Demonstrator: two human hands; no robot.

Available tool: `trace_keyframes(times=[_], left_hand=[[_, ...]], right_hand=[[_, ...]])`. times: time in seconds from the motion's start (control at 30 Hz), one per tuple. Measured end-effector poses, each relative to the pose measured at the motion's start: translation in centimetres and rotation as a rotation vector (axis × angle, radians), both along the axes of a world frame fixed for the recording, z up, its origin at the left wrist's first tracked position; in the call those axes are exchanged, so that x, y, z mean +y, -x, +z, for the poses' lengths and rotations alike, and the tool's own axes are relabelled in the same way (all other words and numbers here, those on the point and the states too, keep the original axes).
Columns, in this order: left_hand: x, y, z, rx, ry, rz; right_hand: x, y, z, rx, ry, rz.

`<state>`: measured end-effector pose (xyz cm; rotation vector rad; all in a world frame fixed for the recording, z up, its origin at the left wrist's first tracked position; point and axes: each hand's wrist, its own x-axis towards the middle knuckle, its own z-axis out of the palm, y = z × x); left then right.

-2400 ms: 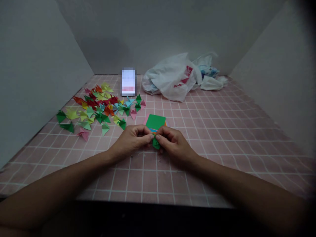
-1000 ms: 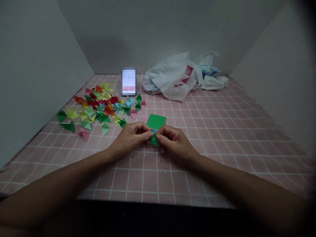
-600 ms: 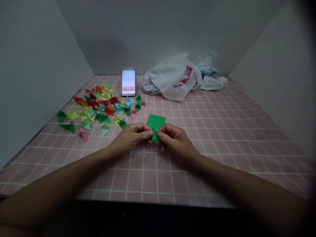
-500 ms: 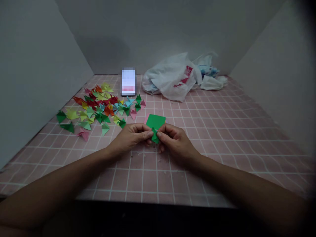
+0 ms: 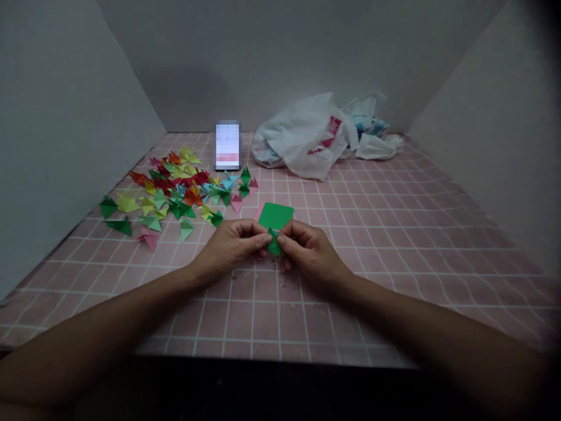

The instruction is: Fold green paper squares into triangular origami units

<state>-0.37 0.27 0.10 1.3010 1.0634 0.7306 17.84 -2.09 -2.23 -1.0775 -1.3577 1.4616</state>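
Between my fingertips is a small piece of folded green origami paper (image 5: 274, 245), partly covered by both thumbs. My left hand (image 5: 239, 244) pinches its left side between thumb and forefinger. From the other side, my right hand (image 5: 309, 247) grips it the same way. Just beyond my hands lies a stack of square paper sheets (image 5: 277, 215) with a green one on top; pink edges peek out at its left. To the left, many folded paper cranes (image 5: 177, 190) in red, yellow, green, blue and pink are spread over the table.
A phone with a lit screen (image 5: 227, 145) stands upright near the back wall. Right of it rests a crumpled white plastic bag (image 5: 307, 140), with another crumpled bag (image 5: 372, 131) beside it. The pink checked tablecloth (image 5: 438, 222) covers the table, with walls on three sides.
My right hand has shifted very slightly to the left, its thumb closer to my left thumb over the folded green paper. Everything else stays where it was.
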Motion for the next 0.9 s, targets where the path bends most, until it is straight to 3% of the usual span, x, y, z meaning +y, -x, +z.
trace_keyframes(times=[0.73, 0.9], left_hand=[[-0.45, -0.08, -0.19, 0.024, -0.128, -0.031], [-0.22, -0.03, -0.30, 0.095, -0.098, -0.053]], right_hand=[[-0.12, -0.01, 0.07, -0.093, -0.070, -0.006], [0.13, -0.37, 0.42, -0.063, -0.043, 0.091]])
